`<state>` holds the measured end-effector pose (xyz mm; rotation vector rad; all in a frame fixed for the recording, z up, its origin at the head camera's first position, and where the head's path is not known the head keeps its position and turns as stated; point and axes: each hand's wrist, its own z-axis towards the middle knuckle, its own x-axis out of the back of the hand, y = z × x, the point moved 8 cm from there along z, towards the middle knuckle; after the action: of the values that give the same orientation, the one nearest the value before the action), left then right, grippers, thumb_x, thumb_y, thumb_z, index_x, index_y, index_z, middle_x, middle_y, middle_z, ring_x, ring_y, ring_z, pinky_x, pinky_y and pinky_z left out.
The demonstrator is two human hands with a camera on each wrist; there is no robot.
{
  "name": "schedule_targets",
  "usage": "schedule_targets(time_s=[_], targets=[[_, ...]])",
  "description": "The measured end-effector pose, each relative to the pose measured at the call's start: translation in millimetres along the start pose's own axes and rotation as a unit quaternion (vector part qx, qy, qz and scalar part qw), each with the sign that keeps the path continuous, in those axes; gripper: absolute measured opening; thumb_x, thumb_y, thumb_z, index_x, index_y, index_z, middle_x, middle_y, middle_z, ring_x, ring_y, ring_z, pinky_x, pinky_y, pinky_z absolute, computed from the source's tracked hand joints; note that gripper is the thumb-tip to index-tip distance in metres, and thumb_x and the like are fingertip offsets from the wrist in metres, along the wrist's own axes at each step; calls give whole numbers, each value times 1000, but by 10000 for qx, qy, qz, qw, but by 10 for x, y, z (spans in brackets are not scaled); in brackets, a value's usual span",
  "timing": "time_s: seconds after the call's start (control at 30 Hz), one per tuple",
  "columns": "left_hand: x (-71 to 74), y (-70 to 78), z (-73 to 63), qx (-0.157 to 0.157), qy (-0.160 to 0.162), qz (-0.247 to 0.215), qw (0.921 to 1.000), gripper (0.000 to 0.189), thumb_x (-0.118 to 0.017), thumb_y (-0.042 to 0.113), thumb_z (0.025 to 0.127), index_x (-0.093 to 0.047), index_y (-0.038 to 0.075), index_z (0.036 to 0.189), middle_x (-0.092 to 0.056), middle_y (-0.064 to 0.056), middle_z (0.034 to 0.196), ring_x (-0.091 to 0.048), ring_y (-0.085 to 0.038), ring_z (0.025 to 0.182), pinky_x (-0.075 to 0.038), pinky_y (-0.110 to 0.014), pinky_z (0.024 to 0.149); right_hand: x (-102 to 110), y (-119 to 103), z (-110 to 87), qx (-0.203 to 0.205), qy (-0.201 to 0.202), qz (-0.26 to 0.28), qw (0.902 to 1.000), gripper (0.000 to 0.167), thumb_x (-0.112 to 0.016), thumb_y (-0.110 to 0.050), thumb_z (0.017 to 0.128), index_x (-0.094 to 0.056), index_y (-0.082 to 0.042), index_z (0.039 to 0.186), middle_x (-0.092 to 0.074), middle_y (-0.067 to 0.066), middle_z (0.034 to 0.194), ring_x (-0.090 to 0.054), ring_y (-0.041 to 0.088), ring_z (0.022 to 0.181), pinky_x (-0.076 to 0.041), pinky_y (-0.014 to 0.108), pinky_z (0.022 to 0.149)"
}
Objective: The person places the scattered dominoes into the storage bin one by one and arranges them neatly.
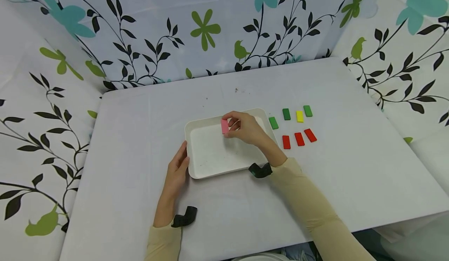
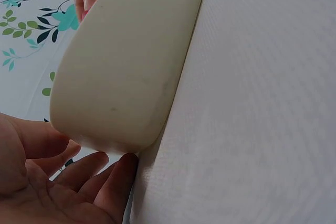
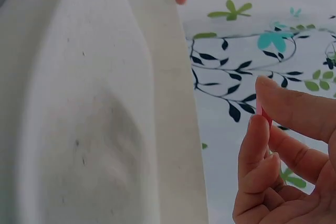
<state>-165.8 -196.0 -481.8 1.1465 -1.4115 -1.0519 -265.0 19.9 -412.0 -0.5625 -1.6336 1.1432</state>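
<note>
A white rectangular tray [image 1: 207,153] lies on the white-covered table. Above its inside, my right hand [image 1: 245,129] pinches a small pink block [image 1: 225,126] between thumb and fingertips. In the right wrist view only a thin pink edge of the block [image 3: 265,114] shows between the fingers. My left hand [image 1: 178,172] rests against the tray's left end. The left wrist view shows its fingertips touching the outer wall of the tray [image 2: 115,66], the fingers lightly bent and not wrapped round it. Small dark specks dot the tray's floor.
Right of the tray lie three red blocks [image 1: 299,139], three green blocks [image 1: 286,114] and a yellow block [image 1: 299,116]. Dark crumbs [image 1: 236,90] mark the cloth behind the tray. Leaf-patterned curtains [image 1: 207,31] border the table at the back and both sides.
</note>
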Motion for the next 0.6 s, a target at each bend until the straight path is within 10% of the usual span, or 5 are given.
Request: schedule_targets(time_s=[0.33,0.6], targets=[[10,1,-2,43,39,95,9999,55,-38,5,105,-23,15,156,-24,-3,162,-21,-18,150,-24,-32,119,-659,-78,199,-150,-428,-549,9975,49,-82,-8,77,-64,-8,122,-61,7,93,-63,14,78,-47,18,66],[-1,26,1,-123,9,-16,9999,54,-38,3,104,-24,10,156,-23,-8,162,-21,-22,150,-28,-5,107,-999,-90,223,-55,-836,-1163,9897,46,-78,-5,78,-65,-7,121,-61,5,89,-54,11,76,-41,17,67]])
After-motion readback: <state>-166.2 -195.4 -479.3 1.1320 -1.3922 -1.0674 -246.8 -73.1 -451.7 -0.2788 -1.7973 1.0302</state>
